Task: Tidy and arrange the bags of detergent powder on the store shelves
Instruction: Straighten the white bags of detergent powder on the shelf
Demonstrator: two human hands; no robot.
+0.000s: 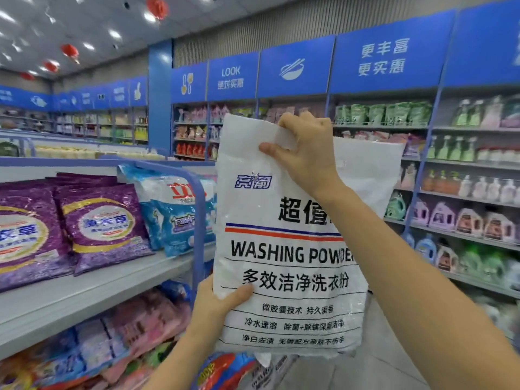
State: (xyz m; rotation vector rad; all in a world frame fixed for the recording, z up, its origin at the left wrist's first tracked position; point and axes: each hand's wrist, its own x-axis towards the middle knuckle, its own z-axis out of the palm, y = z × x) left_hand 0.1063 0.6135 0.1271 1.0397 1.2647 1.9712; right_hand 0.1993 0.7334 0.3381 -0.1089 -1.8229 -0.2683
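Aloft, white bag (281, 249) marked WASHING POWDER, right hand (304, 153) pinching top, left hand (216, 305) gripping lower edge

I am looking into a shop, in the household cleaning aisle of a self-service store. A grey gondola shelf (84, 288) with a blue rail is carrying purple bags (104, 223) and blue-and-white bags (174, 218) of detergent standing in rows, and more packets (135, 330) are lying on the tier below. Wall shelving (467, 164) is running along the right side, holding ranks of matching bottles (450, 149) and green pouches (394, 112). Blue sign panels (385, 60) with white icons and lettering, one reading LOOK, are lining the top of every bay. The white bag (281, 263) nearest me is showing printed WASHING POWDER labelling. Red lanterns (69, 50) are hanging overhead and ceiling lights (115, 33) are shining.
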